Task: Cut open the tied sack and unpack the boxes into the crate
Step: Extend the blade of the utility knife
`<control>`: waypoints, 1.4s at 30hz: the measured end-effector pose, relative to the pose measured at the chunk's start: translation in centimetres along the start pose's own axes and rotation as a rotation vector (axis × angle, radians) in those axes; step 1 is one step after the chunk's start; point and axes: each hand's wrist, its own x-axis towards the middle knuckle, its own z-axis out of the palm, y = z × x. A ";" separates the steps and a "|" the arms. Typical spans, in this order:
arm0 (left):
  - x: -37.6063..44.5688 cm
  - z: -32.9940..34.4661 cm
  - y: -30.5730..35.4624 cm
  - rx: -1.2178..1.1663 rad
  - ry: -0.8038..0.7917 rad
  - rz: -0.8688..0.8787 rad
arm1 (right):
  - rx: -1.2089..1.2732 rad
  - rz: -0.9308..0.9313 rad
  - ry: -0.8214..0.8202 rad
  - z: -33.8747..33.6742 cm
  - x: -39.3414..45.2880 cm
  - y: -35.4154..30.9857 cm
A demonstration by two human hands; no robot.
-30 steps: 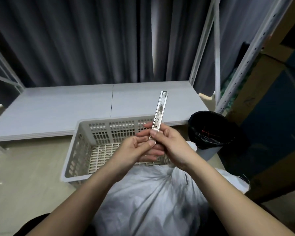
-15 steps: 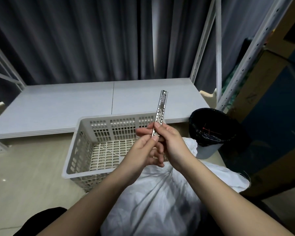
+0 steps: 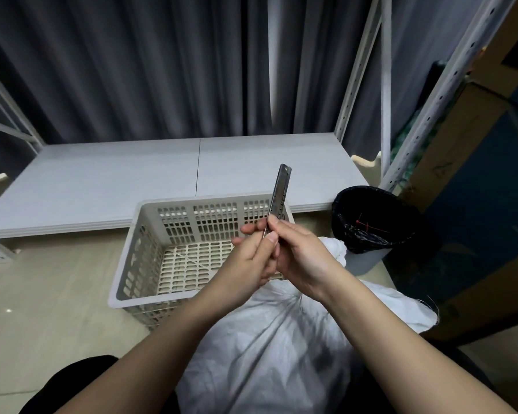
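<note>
A slim metal utility knife (image 3: 278, 192) stands nearly upright above the crate's far wall. My left hand (image 3: 248, 258) and my right hand (image 3: 299, 258) both pinch its lower end, thumbs against the handle. Below my forearms lies the white woven sack (image 3: 266, 348), its gathered neck hidden under my right wrist. The beige slotted crate (image 3: 138, 255) sits on the floor just beyond the sack, with nothing visible inside. No boxes are in view.
A bin lined with a black bag (image 3: 371, 222) stands right of the crate. A low grey shelf board (image 3: 102, 180) runs behind it, with white rack posts (image 3: 356, 70) and dark curtains. Large cardboard boxes (image 3: 476, 189) fill the right side.
The knife has turned from its broad face to a narrower, darker side. My hands shifted slightly while keeping hold of its lower end.
</note>
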 end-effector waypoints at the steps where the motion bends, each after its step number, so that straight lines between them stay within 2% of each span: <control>1: 0.1 0.0 -0.1 0.005 0.030 0.008 | -0.001 -0.010 0.009 0.0 0.2 0.2; 7: -0.1 0.8 -0.2 -0.104 0.167 -0.023 | -0.177 -0.066 0.128 0.5 0.8 1.1; 11: -0.1 1.1 -0.5 -0.104 0.222 -0.017 | -0.181 -0.070 0.171 1.3 0.9 1.3; 15: 0.2 0.5 -0.8 -0.050 0.209 0.043 | -0.112 -0.101 0.170 1.5 0.9 0.9; 20: 0.1 -0.1 -0.5 -0.084 0.136 -0.005 | -0.020 -0.099 0.163 0.8 1.0 0.5; 25: 0.0 0.4 -0.4 -0.099 0.200 -0.052 | -0.178 -0.132 0.179 0.4 1.4 1.0; 31: -0.2 1.0 0.1 -0.247 0.300 -0.085 | -0.323 -0.208 0.205 1.1 1.7 1.1; 35: -0.3 0.4 0.2 -0.189 0.215 -0.149 | -0.352 -0.165 0.233 1.2 1.3 1.2; 38: -0.4 -1.0 1.0 -0.318 0.069 -0.222 | -0.328 -0.141 0.257 1.2 1.2 1.1; 42: -0.4 -2.1 1.3 -0.287 -0.016 -0.181 | -0.331 -0.100 0.190 1.2 1.3 1.0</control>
